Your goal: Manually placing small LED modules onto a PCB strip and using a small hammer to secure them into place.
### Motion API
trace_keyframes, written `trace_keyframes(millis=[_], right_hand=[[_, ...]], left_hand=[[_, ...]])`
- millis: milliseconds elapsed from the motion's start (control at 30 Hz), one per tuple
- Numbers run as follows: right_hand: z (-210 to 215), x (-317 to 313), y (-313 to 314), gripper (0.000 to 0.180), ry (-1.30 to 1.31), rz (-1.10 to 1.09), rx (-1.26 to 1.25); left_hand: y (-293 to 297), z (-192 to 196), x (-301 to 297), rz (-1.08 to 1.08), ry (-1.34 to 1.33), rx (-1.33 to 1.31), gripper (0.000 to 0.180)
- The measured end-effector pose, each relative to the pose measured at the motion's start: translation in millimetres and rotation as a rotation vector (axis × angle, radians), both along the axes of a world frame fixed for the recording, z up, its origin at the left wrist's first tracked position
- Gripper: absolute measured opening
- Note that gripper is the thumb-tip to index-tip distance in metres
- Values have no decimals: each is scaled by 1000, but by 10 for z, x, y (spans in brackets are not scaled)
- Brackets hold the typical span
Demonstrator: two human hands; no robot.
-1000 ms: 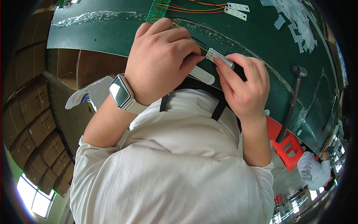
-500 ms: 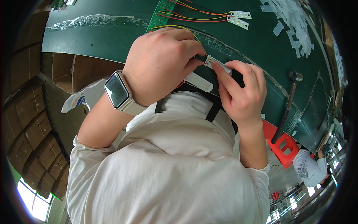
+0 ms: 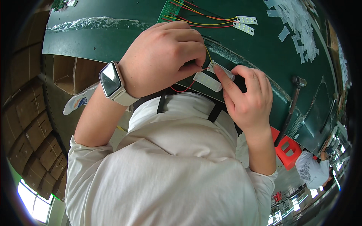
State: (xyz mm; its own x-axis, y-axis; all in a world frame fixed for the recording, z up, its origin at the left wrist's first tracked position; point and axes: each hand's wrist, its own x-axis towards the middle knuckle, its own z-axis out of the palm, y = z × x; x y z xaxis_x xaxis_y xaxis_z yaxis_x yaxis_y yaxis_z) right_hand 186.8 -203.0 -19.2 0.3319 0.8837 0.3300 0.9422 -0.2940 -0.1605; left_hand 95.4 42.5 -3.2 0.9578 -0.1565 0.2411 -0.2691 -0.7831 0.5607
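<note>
My right hand holds a small white LED strip board set in a pale translucent housing. Its index finger presses on the board, and the thumb lies below. My left hand, with a watch on its wrist, is closed in a pinch at the board's left end. A short red wire runs from the board into its fingertips, which are partly hidden. A yellow wire rises from the board behind that hand. Just below lies a second translucent housing with a red wire trailing left.
Two white LED boards with red, yellow and black wires lie beyond my hands, by a green circuit board. Clear plastic pieces are heaped at far right. A hammer-like tool lies right, above a red stool.
Both hands have shifted slightly, the left one up and the right one a little down and right. More of the second housing and its red wire now shows.
</note>
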Motion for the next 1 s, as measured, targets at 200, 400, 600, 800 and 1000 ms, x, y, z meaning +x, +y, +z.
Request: trace_keyframes(millis=[200, 400, 600, 800, 1000], right_hand=[[13, 76, 45, 41, -45, 89, -26], [-11, 122, 54, 41, 18, 113, 13], [-130, 139, 9, 42, 181, 136, 140], [-126, 91, 59, 39, 230, 85, 147], [-154, 70, 71, 39, 226, 53, 168]], left_hand=[[24, -35, 25, -24, -86, 34, 28], [-9, -74, 63, -50, -91, 26, 36], [-37, -104, 88, -60, -87, 12, 46], [-98, -83, 70, -35, -81, 89, 50], [-178, -84, -7, 60, -93, 86, 49]])
